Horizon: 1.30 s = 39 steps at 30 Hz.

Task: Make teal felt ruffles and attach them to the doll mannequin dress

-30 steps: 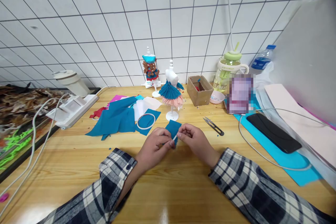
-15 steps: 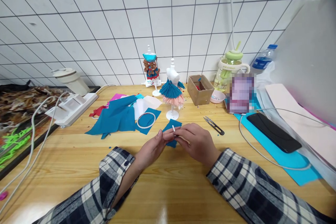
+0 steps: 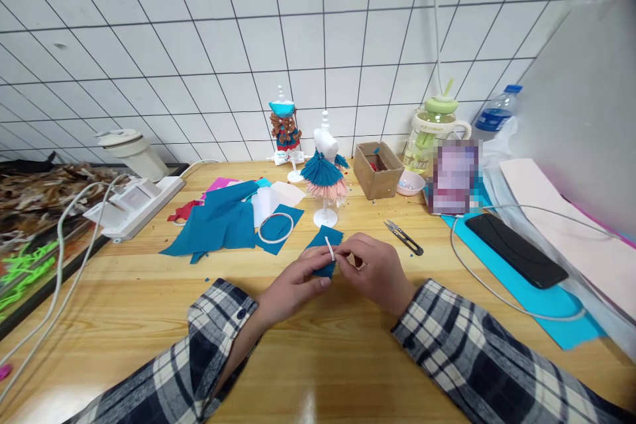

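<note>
My right hand (image 3: 377,271) pinches the lower end of a thin white strip (image 3: 329,248) between thumb and fingertips. The strip leans against the fingertips of my left hand (image 3: 293,283), whose fingers are stretched out with the thumb apart. Below both hands lies a small piece of teal fabric (image 3: 325,236) with jagged edges, partly covered by the fingers. Just behind it stands a small white dress form (image 3: 326,144) wearing a pleated teal and pink skirt. Thread snips (image 3: 404,238) rest to the right of my right hand.
Left of centre are a teal cloth heap (image 3: 223,218) and a white ring (image 3: 275,228). Further back stand a second dressed form (image 3: 284,129), a cardboard box (image 3: 378,175) and a pink bowl (image 3: 410,183). A phone (image 3: 517,250) and cable lie right; a power strip (image 3: 134,209) lies left.
The left thumb has dropped away from the fingers, and the left hand has flattened. More of the white strip shows now, still at the right fingertips.
</note>
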Tool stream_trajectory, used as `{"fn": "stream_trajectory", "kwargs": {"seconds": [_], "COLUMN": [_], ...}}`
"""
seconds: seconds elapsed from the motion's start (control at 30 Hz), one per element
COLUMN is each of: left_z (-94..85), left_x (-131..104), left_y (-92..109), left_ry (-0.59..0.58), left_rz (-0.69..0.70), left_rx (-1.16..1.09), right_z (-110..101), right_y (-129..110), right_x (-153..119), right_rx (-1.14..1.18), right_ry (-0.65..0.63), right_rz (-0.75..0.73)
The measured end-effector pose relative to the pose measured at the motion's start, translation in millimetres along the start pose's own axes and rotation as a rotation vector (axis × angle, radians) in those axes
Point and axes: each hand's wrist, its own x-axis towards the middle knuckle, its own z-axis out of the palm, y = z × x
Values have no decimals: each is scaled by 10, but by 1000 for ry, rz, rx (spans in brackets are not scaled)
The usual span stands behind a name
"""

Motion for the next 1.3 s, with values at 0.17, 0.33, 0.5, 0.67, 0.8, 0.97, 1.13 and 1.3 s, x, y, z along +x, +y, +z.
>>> {"fn": "stream_trajectory", "kwargs": {"seconds": [0.17,0.33,0.5,0.67,0.8,0.97,1.13,1.3], "left_z": [6,-23,-7,29,38,15,-2,-9], "left_x": [21,16,15,53,91,97,91,102], "left_y": [20,40,56,62,98,112,119,123], "left_ry": [19,-5,-10,-9,7,31,57,144], "left_rz": [-34,-68,-18,94,156,138,113,62], "left_rx": [-63,-184,14,336,574,726,793,732], "right_z": [9,-3,11,75,117,137,123,78], "right_y": [48,62,22,12,44,80,46,-37], "right_x": [-5,-32,-20,19,44,29,8,6], "right_rx": [86,24,-19,257,488,578,516,407], "right_ry": [-6,-52,-108,-167,-259,-332,-300,-180], "right_rz": [29,-105,-5,326,566,567,438,296]}}
